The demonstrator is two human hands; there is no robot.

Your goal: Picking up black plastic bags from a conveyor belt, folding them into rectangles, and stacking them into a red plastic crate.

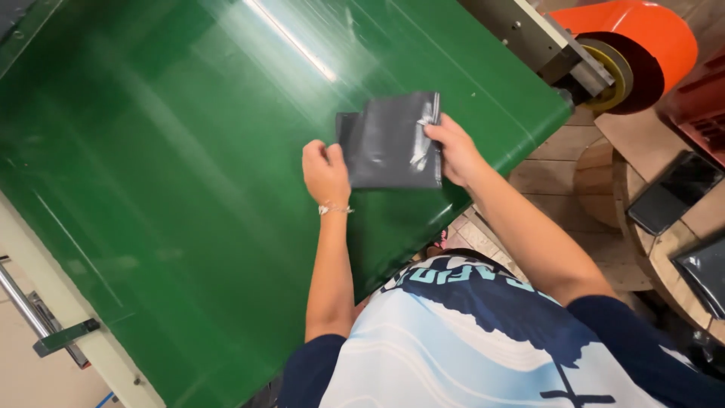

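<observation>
We are holding a grey bag over the green bench, near its edge. Our left hand is pinching its left side, while our right hand is gripping its right edge.

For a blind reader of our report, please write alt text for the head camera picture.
Seen from above, a person's left hand and right hand hold a dark grey plastic bag by its two sides over a wide green belt. An orange roll sits at the belt's far right end, and more dark bags lie on a wooden table to the right.
</observation>
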